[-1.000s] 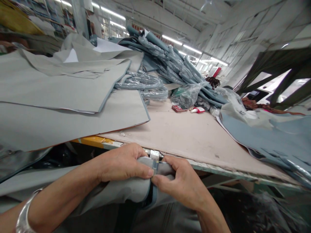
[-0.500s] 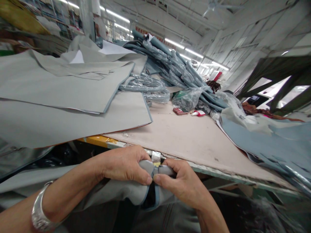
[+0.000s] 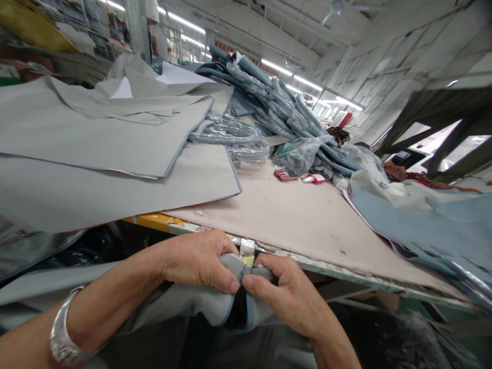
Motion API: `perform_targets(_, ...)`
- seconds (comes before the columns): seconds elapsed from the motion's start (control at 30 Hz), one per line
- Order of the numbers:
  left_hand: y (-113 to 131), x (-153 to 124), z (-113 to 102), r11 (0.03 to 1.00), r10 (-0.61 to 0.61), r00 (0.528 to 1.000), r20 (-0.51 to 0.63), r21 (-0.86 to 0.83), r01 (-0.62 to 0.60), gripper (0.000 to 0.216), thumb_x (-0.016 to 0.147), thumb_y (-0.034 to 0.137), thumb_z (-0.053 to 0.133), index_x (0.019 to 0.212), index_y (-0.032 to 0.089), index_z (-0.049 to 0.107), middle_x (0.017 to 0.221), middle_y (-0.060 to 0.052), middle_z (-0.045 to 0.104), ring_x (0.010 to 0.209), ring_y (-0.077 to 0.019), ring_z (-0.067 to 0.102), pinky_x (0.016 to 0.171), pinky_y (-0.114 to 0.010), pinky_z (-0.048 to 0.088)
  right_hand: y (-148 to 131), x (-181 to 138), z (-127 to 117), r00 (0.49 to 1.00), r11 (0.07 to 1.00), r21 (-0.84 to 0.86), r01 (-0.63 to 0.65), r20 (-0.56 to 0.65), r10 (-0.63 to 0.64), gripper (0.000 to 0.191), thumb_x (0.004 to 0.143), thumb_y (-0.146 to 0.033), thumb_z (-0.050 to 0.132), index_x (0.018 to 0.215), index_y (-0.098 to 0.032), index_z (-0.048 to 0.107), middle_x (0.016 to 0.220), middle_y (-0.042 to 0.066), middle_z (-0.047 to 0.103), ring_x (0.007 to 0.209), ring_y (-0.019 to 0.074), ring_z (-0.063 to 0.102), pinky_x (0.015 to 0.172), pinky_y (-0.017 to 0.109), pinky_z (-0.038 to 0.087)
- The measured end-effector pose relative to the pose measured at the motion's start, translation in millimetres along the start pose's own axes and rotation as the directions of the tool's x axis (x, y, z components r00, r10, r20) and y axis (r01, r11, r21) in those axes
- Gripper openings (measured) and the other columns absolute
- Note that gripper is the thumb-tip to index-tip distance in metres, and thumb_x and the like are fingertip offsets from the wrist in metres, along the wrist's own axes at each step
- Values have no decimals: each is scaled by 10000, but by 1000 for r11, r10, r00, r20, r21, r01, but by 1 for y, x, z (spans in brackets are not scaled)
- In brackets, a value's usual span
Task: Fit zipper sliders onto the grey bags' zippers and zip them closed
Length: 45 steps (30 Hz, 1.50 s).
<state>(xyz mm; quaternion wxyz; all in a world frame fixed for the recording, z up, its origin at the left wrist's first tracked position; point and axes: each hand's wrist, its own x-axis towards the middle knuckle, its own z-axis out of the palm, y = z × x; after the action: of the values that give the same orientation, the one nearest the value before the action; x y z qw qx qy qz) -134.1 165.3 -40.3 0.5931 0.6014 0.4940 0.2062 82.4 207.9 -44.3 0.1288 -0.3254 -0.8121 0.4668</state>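
A grey sheet of material with blue-grey edging (image 3: 188, 302) hangs in front of the table's edge. My left hand (image 3: 202, 261) is closed on one edge of it, thumb on the near side. Close beside it, my right hand (image 3: 282, 282) pinches the other edge between thumb and fingers. The two thumb tips almost meet. Below them the bound edges part around a dark gap (image 3: 237, 310). Just beyond the hands, a silver and yellow taped patch (image 3: 247, 251) sits on the table edge. The fingertips behind the material are hidden.
Large grey sheets (image 3: 115, 143) lie across the table (image 3: 284, 215) at left. Behind are plastic-wrapped blue-grey bundles (image 3: 277, 102). A red phone-like device (image 3: 286, 175) and a small red-and-white bottle (image 3: 314, 179) lie mid-table. Blue-grey sheets (image 3: 430, 220) hang over the right side.
Both hands keep their grip at nearly the same spot. The right hand and its edge of the material have shifted very slightly.
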Motion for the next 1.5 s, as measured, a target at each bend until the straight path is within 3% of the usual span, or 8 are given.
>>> perform_targets(0.3, -5, 0, 2, 998, -37, 999, -17, -48, 36, 294, 585, 366, 709, 768, 143, 654, 661, 18, 520, 590, -110, 405, 487, -191, 296, 5, 1, -1, 996, 994, 85, 63, 64, -69, 248, 922, -293, 597, 722, -163, 531, 649, -58, 368, 598, 90, 297, 525, 220, 248)
perform_targets(1.1, -9, -1, 2, 995, -1, 1000, 7, -99, 2, 267, 614, 330, 716, 782, 133, 654, 651, 16, 514, 567, -94, 394, 476, -184, 288, 7, 3, -4, 989, 987, 159, 27, 141, -50, 251, 921, -289, 605, 724, -163, 514, 630, -59, 342, 568, 81, 248, 490, 214, 206)
perform_targets(1.37, -10, 0, 1, 997, -11, 1000, 17, -71, 12, 297, 616, 345, 724, 812, 131, 663, 672, 11, 526, 575, -99, 402, 489, -191, 294, 3, 3, -8, 986, 996, 89, 21, 161, -35, 270, 926, -318, 599, 720, -166, 515, 624, -62, 349, 571, 86, 271, 493, 222, 219)
perform_targets(1.5, -14, -1, 7, 988, 28, 1000, 7, -154, -27, 339, 662, 412, 728, 821, 131, 626, 670, 22, 487, 585, -92, 361, 504, -195, 271, 5, 1, -6, 992, 998, 37, 53, 115, -57, 209, 921, -310, 579, 775, -161, 563, 695, -45, 444, 645, 104, 365, 562, 222, 283)
